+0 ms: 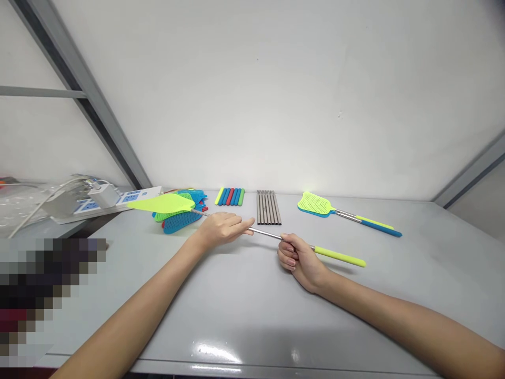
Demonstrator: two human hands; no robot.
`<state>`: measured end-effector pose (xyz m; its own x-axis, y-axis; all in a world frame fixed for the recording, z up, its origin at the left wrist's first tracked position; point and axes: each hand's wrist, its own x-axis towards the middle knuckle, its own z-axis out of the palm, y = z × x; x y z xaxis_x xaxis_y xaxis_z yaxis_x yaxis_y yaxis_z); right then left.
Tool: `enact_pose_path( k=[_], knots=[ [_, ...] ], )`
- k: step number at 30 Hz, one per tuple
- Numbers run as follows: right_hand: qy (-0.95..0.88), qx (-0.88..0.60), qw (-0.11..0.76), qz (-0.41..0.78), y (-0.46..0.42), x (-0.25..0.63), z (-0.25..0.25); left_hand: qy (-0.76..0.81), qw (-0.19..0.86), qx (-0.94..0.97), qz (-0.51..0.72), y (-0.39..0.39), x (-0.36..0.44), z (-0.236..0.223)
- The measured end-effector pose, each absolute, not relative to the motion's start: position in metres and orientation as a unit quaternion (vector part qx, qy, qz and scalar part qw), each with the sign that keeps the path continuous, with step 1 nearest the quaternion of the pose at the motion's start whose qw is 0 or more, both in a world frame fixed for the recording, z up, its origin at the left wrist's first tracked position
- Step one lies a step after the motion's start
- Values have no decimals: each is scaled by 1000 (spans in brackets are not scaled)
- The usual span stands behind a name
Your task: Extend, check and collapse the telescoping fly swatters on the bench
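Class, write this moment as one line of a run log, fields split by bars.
left hand: on rod | right hand: gripping rod | swatter head: yellow, left end | grip: yellow, right end

Place: assembly workshop, it seems
Bench (244,316): grey, glossy
Parts: tubes (269,208), grips (230,197), heads (182,222) — sorted in groups
Power: strip (132,197) — plugs in

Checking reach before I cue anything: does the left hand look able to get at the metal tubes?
Probably yes, once free: the left hand is on the held swatter, but the metal tubes lie just beyond its rod, uncovered.
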<state>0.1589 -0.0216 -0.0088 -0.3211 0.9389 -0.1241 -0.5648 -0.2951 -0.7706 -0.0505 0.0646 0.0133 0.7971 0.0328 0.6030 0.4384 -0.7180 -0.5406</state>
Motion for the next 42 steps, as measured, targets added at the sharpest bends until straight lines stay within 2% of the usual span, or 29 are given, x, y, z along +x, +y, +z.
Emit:
enact_pose_path(
  k=[17,42],
  knots=[
    [-261,-272,518,768,-18,165,-16,-271,147,-922,-236,40,-30,12],
    [-296,-302,501,755,-22,163,-13,-326,56,-925,-186,34,-29,16]
  ],
)
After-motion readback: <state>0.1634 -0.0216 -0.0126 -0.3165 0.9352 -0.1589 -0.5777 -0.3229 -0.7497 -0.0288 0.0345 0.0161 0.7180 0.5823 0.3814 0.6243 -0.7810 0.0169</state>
